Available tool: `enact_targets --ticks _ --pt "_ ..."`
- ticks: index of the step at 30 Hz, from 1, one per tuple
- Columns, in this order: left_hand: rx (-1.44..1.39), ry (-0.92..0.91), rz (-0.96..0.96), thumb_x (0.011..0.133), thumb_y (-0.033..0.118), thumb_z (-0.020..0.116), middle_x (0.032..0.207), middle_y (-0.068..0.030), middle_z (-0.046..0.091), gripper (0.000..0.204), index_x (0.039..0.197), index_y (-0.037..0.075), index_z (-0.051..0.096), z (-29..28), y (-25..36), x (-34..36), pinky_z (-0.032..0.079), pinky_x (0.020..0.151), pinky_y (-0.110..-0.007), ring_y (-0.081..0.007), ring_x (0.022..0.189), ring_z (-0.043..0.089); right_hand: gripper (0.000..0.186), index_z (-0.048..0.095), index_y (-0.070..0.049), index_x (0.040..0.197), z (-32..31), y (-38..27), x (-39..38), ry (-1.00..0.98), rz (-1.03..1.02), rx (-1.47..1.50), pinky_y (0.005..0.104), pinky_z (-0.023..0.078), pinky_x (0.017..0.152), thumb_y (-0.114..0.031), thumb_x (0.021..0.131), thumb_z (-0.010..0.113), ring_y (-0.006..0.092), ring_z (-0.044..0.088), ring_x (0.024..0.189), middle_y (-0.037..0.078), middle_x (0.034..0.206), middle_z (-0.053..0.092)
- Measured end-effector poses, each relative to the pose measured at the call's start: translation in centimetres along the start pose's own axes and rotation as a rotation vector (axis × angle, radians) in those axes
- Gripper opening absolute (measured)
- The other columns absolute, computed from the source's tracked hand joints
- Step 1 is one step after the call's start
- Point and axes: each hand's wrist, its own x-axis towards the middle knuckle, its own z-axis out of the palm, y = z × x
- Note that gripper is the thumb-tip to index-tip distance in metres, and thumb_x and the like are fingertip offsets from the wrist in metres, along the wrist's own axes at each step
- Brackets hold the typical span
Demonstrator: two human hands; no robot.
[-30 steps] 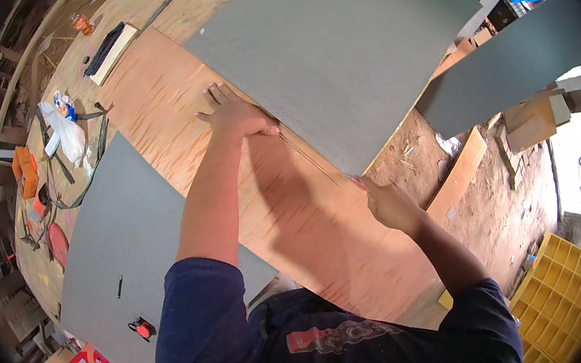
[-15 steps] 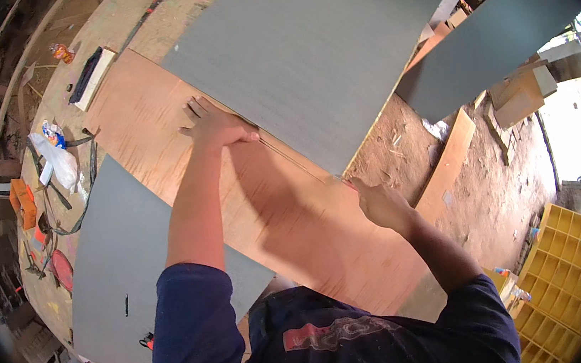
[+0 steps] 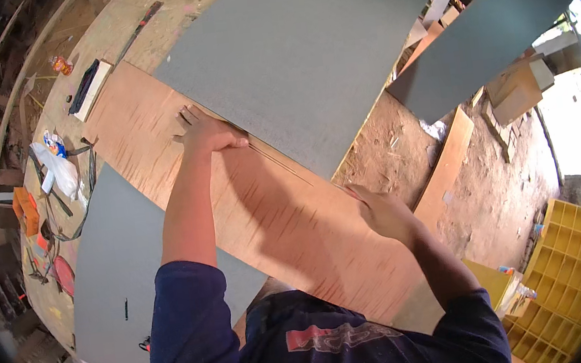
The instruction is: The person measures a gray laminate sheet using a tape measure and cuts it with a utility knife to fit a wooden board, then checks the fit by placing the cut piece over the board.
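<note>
A long reddish-brown plywood panel [image 3: 295, 224] lies across the worktable, with a large grey sheet [image 3: 304, 51] along its far edge. My left hand [image 3: 202, 130] presses flat on the plywood beside the grey sheet's edge, fingers spread and thumb stretched toward the right. A thin line runs along the plywood from that thumb toward my right hand. My right hand [image 3: 387, 213] is closed around a slim red-handled tool [image 3: 354, 190], mostly hidden by the fingers. Its front end is at the plywood's far edge, just past the grey sheet's near corner.
Another grey sheet [image 3: 112, 252] lies at near left. A white plastic bag [image 3: 60, 172], an orange block [image 3: 25, 209] and a black-and-white block [image 3: 90, 89] sit on the table's left side. A grey panel [image 3: 488, 30] leans at right, near a yellow compartmented rack [image 3: 566, 272].
My right hand has drawn the red-handled tool slightly right and nearer, past the grey sheet's corner. My left hand keeps its place on the plywood. The whole view has shifted a little.
</note>
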Motion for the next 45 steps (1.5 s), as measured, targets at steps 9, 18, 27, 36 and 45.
enact_targets --ticks 9,18,27,36,45 --pt "-0.029 0.033 -0.076 0.061 0.066 0.094 0.174 -0.027 -0.012 0.161 0.163 -0.009 -0.006 0.6 -0.4 0.6 0.012 0.12 -0.078 -0.0438 0.161 -0.014 0.047 0.05 -0.013 0.148 2.8 0.8 3.1 -0.017 0.032 -0.067 0.057 0.055 0.073 -0.02 0.101 0.052 0.0451 0.071 0.079 0.024 0.085 0.071" --pt "-0.063 0.037 -0.078 0.06 0.068 0.093 0.174 -0.0267 -0.013 0.164 0.163 -0.008 -0.009 0.8 -0.3 1.0 0.012 0.122 -0.075 -0.0409 0.162 -0.013 0.043 0.054 -0.012 0.143 1.5 0.9 4.1 -0.175 0.12 -0.158 0.057 0.054 0.075 -0.017 0.1 0.051 0.0462 0.071 0.083 0.026 0.088 0.072" --pt "0.093 0.081 -0.027 0.058 0.082 0.085 0.175 -0.0227 -0.012 0.165 0.166 -0.002 -0.007 1.8 -2.5 3.8 0.014 0.12 -0.078 -0.0434 0.162 -0.011 0.039 0.059 -0.005 0.139 -7.8 8.0 -4.9 0.033 0.161 0.027 0.0505 0.056 0.083 -0.02 0.103 0.053 0.0449 0.071 0.099 0.027 0.104 0.072" --pt "-0.007 0.082 -0.047 0.07 0.068 0.083 0.175 -0.0245 -0.007 0.149 0.166 -0.005 -0.004 1.1 -2.1 1.5 0.016 0.119 -0.077 -0.0445 0.162 -0.007 0.033 0.062 -0.003 0.116 -1.5 -0.3 2.9 0.527 0.287 0.198 0.0472 0.05 0.072 -0.031 0.099 0.068 0.0412 0.065 0.079 0.024 0.083 0.064" --pt "0.009 0.036 -0.037 0.055 0.079 0.088 0.176 -0.0236 -0.004 0.165 0.166 -0.004 -0.002 -1.2 -1.5 -0.4 0.019 0.119 -0.077 -0.0435 0.162 -0.007 0.024 0.061 -0.003 0.107 -1.4 -1.4 11.5 0.778 0.181 0.358 0.0429 0.044 0.058 -0.025 0.099 0.06 0.0283 0.058 0.064 0.016 0.074 0.058"
